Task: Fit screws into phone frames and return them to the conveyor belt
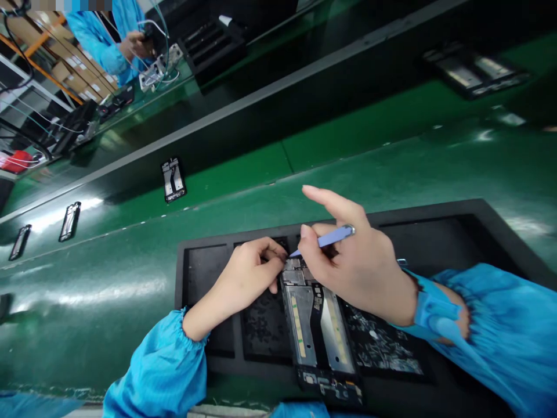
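Observation:
An opened smartphone [300, 325] lies tilted on the black compartmented tray [209, 364], showing its metal frame, a dark ribbon cable and circuit parts. My left hand [250, 273] is at its upper left corner, thumb and fingers pinched together. Whatever is between those fingertips is too small to make out. Pinched in my right hand [357, 261] are purple tweezers [333, 237], whose tip points down at the phone's top edge, close to my left fingertips. The right index finger stretches out away from the tweezers. My right palm covers part of the phone's upper right side.
Many small screws or parts [383, 348] fill a tray compartment right of the phone. Further opened phones [174, 180] lie along the green bench [108, 313]. A black rack [213, 49] stands beyond. Across the bench, a co-worker's hand [134, 46] holds a dark object among cables.

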Demonstrator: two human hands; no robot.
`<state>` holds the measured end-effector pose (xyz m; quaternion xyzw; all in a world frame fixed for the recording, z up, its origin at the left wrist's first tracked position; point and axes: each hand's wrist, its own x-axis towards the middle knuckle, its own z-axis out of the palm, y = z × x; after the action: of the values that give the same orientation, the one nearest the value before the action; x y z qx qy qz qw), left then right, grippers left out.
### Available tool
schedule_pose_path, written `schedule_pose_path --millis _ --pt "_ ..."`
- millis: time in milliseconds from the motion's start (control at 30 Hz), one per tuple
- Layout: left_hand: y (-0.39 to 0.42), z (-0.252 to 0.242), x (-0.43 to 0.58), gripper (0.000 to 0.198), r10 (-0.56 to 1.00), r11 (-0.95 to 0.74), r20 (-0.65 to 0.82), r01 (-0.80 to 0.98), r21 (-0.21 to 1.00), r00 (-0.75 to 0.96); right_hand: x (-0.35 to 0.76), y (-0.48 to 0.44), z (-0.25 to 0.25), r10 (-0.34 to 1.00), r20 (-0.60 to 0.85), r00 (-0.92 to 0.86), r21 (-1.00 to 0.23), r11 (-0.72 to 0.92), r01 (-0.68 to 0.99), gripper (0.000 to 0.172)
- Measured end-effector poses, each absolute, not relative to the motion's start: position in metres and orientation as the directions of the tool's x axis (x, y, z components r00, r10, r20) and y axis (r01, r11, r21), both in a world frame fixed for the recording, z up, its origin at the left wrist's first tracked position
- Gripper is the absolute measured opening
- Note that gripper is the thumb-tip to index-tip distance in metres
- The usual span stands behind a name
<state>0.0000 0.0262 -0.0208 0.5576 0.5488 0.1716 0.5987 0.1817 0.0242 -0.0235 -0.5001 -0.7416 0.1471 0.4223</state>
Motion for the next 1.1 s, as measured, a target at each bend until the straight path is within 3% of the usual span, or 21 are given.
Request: schedule_pose_path --millis 400,667,933,1100 --pt "0.028 -0.028 0.007 0.006 0.792 0.454 -0.530 0.288 0.843 0.304 0.183 0.028 -0.024 0.756 0.624 -0.198 -0.514 0.588 0.625 0.016" --pt "0.028 -0.029 0.013 0.012 0.789 0.513 -0.568 0.255 0.819 0.237 0.200 0.043 -0.001 0.885 0.463 0.046 -0.757 0.368 0.539 0.011" --pt "0.027 -0.032 0.012 0.016 0.818 0.461 -0.543 0.348 0.816 0.189 0.207 0.067 -0.006 0.968 0.217 0.122 -0.928 0.166 0.334 0.012" --pt "0.009 -0.014 0.007 0.022 0.938 0.287 -0.347 0.523 0.802 0.017 0.214 0.073 -0.007 0.992 0.111 0.066 -0.981 0.099 0.164 0.011"
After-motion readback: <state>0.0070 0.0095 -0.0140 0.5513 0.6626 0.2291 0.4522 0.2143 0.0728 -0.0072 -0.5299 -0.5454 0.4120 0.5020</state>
